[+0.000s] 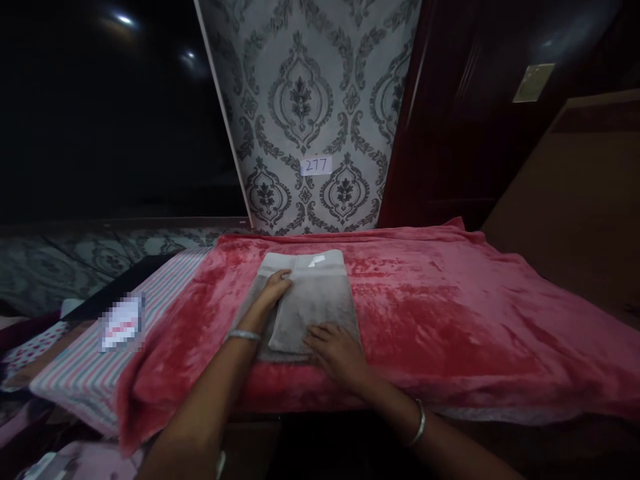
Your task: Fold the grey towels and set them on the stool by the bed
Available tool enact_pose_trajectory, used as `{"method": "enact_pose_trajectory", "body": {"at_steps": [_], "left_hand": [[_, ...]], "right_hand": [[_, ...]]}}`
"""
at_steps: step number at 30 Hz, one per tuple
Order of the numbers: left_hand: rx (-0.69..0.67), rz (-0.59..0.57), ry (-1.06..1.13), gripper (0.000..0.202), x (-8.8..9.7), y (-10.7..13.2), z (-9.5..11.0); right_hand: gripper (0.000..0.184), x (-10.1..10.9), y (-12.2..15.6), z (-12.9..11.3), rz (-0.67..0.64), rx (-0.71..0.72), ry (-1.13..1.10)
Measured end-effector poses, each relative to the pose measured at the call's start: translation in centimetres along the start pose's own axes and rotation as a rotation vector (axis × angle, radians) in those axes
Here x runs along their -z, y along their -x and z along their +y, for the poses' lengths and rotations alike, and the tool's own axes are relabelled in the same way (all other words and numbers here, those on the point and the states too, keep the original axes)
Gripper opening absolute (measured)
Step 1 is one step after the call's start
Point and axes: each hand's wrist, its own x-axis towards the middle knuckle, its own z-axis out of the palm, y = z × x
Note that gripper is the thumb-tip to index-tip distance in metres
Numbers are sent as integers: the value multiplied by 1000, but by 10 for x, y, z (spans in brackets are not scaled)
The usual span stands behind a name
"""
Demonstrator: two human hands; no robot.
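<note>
A folded grey towel (pixel 317 297) lies on a red plush blanket (pixel 440 313) that covers a table. My left hand (pixel 273 290) rests flat on the towel's left fold, fingers pointing toward the far edge. My right hand (pixel 335 350) presses on the near right corner of the towel, fingers spread. Both wrists wear a silver bangle. A small white tag (pixel 317 261) shows near the towel's far edge.
A striped cloth (pixel 85 373) with a blurred white label lies to the left of the blanket. A patterned wall panel (pixel 310 113) with a "277" sticker stands behind. A dark red door (pixel 460 120) and a brown board (pixel 575 200) stand at the right.
</note>
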Motion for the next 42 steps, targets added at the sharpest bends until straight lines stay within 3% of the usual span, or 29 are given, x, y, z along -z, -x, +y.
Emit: {"method": "enact_pose_trajectory", "body": {"at_steps": [10,20,27,31,34,38,40,42], "left_hand": [[-81,-5,-111,43,-30,-53,34],[-96,-65,-329,55,-45,-71,-1],[-151,-48,-423,55,-46,-63,2],[-115,-43,-451,57,-40,-63,7],[-215,-40,-506,60,-29,-52,9],[-579,-353,-629,56,-19,-3,-5],[-614,-438,-673,57,-18,23,-16],[-592,-424,-694,59,-19,38,-25]], "right_hand": [[33,1,-4,8,42,-9,-116],[31,-5,8,22,22,46,-216],[26,2,8,24,0,66,-249],[29,15,-4,33,-44,107,-280],[41,15,-11,34,-20,125,-115],[51,-1,-8,26,-152,140,50],[51,-8,-6,22,-178,128,72],[52,-11,-5,21,-178,129,76]]}}
